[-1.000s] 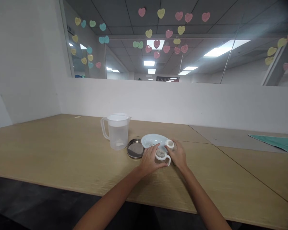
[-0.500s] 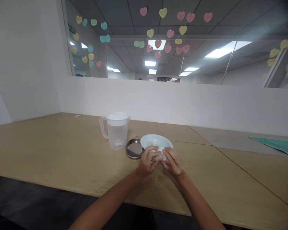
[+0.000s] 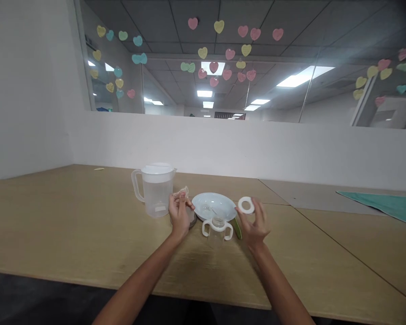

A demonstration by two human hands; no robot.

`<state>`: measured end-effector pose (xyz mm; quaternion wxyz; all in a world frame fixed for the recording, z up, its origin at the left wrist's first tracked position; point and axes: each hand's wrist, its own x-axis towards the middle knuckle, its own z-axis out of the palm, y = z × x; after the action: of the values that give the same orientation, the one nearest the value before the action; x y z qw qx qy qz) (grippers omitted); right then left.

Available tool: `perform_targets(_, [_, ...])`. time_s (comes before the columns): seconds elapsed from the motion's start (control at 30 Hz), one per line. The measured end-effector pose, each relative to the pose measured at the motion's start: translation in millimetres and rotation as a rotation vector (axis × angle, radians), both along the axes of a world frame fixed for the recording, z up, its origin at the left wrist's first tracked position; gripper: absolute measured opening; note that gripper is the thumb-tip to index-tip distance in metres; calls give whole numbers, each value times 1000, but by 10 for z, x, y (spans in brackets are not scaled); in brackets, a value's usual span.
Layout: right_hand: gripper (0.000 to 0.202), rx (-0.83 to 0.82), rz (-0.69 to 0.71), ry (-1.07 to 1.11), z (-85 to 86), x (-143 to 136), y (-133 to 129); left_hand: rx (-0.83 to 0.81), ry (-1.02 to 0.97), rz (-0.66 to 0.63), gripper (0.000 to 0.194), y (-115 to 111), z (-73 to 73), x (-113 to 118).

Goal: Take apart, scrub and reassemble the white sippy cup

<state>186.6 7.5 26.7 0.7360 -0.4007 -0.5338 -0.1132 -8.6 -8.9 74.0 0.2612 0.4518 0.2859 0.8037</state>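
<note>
My right hand [image 3: 256, 225] is raised right of the bowl, pinching a white bottle collar ring [image 3: 241, 205] by its edge. In my left hand [image 3: 179, 215], partly closed, is a small clear, soft-looking piece [image 3: 184, 191]; it resembles a bottle teat, but its shape is too blurred to be sure. Between both hands a clear baby bottle [image 3: 217, 236] with two white handles stands upright and uncapped on the table. Directly behind it sits a pale bowl [image 3: 230, 206] with something clear inside. A metal dish [image 3: 193, 220] is mostly hidden behind my left hand.
A translucent pitcher [image 3: 158, 194] with a white lid stands left of the bowl. A green strip-like object [image 3: 237, 229] lies beside the bottle. Toward the right rear is a teal cloth [image 3: 382, 205]. A white wall [image 3: 189, 142] bounds the table's back.
My hands, together around a whitish piece before, have moved apart. The ring is now in my right hand and the clear piece in my left. The bottle has come into view; the camera has shifted slightly.
</note>
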Motion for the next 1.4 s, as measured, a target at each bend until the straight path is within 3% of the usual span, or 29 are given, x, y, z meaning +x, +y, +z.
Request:
perform_targets(0.07, [50, -58, -55, 138, 70, 56, 43, -86, 225, 29, 36, 143, -32, -116])
perform_targets(0.17, [64, -233, -18, 180, 60, 89, 159, -193, 691, 190, 31, 328, -192, -174])
perform_targets(0.27, [56, -432, 46, 39, -81, 95, 308, -259, 1063, 293, 28, 420, -355, -143])
perform_targets(0.33, [51, -530, 71, -88, -188, 99, 395, -288, 1175, 346, 34, 424, -398, -151])
perform_targets(0.4, [48, -620, 51, -198, -268, 106, 459, -305, 1166, 477, 39, 400, -380, -221])
perform_targets(0.5, [46, -676, 36, -319, -334, 118, 519, -340, 959, 826, 50, 365, -295, -420])
perform_targets(0.6, [48, -654, 35, -409, -378, 130, 556, -430, 737, 1046, 84, 387, -241, -621])
perform_targets(0.7, [52, -640, 27, -451, -415, 135, 573, -581, 598, 1027, 108, 464, -259, -751])
perform_targets(0.83, [59, -583, 40, -409, -397, 146, 547, -704, 522, 930, 99, 561, -328, -858])
perform_targets(1.03, [58, -457, 69, -313, -291, 161, 463, -679, 597, 940, 81, 607, -380, -921])
perform_targets(1.13, [57, -459, 47, -335, -280, 143, 437, -697, 577, 907, 87, 627, -380, -897])
perform_targets(1.27, [56, -473, 52, -357, -289, 125, 422, -710, 549, 840, 112, 683, -416, -884])
perform_targets(1.4, [57, -446, 81, -338, -298, 126, 413, -579, 537, 830, 104, 754, -522, -951])
